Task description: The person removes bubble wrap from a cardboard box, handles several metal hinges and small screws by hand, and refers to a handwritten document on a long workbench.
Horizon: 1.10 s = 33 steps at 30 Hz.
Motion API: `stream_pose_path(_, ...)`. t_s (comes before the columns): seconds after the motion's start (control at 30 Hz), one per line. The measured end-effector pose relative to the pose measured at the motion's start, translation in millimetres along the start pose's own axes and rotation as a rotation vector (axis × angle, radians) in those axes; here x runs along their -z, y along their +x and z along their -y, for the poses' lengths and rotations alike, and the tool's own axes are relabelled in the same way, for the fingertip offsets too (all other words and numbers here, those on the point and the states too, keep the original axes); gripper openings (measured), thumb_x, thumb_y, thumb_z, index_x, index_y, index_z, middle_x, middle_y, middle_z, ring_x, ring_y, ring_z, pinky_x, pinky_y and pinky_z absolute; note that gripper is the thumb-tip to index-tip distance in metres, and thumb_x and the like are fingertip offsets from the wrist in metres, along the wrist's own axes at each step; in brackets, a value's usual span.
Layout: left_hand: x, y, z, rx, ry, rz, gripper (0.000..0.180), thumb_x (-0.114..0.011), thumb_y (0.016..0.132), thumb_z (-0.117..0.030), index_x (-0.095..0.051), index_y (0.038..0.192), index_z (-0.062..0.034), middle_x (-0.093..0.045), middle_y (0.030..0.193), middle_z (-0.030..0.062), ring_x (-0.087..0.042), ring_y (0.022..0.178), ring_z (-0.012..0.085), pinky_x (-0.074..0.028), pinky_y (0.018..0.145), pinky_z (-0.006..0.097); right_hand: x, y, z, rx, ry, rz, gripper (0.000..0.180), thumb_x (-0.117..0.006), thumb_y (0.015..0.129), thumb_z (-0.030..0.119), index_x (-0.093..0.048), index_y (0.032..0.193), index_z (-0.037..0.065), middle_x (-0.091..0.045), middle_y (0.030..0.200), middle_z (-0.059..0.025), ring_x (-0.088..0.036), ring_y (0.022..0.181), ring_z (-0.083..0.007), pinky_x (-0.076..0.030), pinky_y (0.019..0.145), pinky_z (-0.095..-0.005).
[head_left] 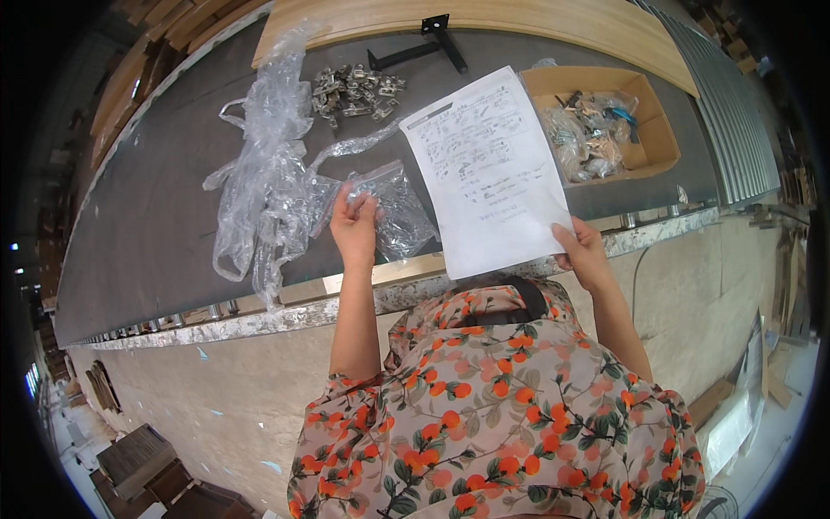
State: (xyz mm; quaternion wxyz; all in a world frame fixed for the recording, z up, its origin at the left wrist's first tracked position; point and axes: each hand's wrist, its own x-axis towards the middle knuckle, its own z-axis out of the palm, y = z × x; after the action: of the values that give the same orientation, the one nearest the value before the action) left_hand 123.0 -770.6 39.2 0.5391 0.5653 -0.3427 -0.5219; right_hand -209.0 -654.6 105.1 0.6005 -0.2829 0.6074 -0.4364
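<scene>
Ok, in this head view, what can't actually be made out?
- Contents of the small clear bag under the left hand: glare and crumpled plastic hide them.
- Print on the paper sheet held by the right hand: too small.
- Parts inside the cardboard box: bagged and jumbled.
- Metal hardware pile: pieces too small to tell apart.
- Lower bench edge: hidden by the floral garment.

left hand grips plastic bag; right hand holds paper sheet.

On the table, plastic bags lie left of the paper sheet, the cardboard box right, metal hinges behind.
</scene>
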Motion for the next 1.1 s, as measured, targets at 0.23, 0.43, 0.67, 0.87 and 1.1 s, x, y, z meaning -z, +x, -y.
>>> stream_pose_path(0.23,-4,3,-4,-0.158,0.138,0.008,0.062,-0.061,0.077,0.006,-0.036,0.133,-0.0024,-0.056,0.111,0.0193,-0.057,0.094,0.0164,-0.047,0.078,0.024,13,-4,15,0.042,0.027,-0.052,0.026,-0.06,0.088,0.02,-0.059,0.106,0.001,-0.053,0.062,0.0011,-0.04,0.043,-0.0041,-0.027,0.038,-0.0187)
stream_pose_path(0.43,-1,13,4,-0.296,0.331,0.013,0.063,-0.061,0.077,0.006,-0.036,0.134,-0.0036,-0.055,0.114,0.0192,-0.056,0.103,0.0214,-0.048,0.08,0.028,24,-8,23,0.08,0.13,-0.042,0.02,-0.06,0.087,0.019,-0.06,0.099,0.002,-0.055,0.064,0.0014,-0.039,0.043,-0.0037,-0.028,0.037,-0.018)
stream_pose_path(0.67,-1,19,-9,-0.487,0.593,-0.025,0.058,-0.063,0.077,-0.001,-0.042,0.13,-0.0061,-0.05,0.121,0.0206,-0.051,0.11,0.0317,-0.043,0.091,0.039,26,-17,28,0.097,0.179,-0.05,0.021,-0.06,0.087,0.019,-0.06,0.101,0.003,-0.058,0.068,0.0003,-0.042,0.044,-0.0035,-0.031,0.037,-0.0166)
stream_pose_path(0.87,-14,12,-37,-0.73,0.858,-0.117,0.049,-0.063,0.081,-0.018,-0.046,0.125,-0.0032,-0.046,0.125,0.0214,-0.039,0.119,0.038,-0.029,0.1,0.046,26,-20,27,0.105,0.194,-0.019,0.024,-0.057,0.088,0.018,-0.056,0.105,0.001,-0.058,0.07,-0.0011,-0.044,0.045,-0.0041,-0.034,0.037,-0.0166)
stream_pose_path(1.1,-76,-13,-71,-0.734,0.628,0.112,0.044,-0.058,0.087,-0.02,-0.046,0.125,0.0003,-0.046,0.126,0.0208,-0.04,0.121,0.0331,-0.029,0.101,0.041,31,-39,17,0.119,0.235,-0.087,0.023,-0.06,0.087,0.021,-0.06,0.099,0.001,-0.057,0.067,-0.0004,-0.041,0.044,-0.0042,-0.031,0.038,-0.018)
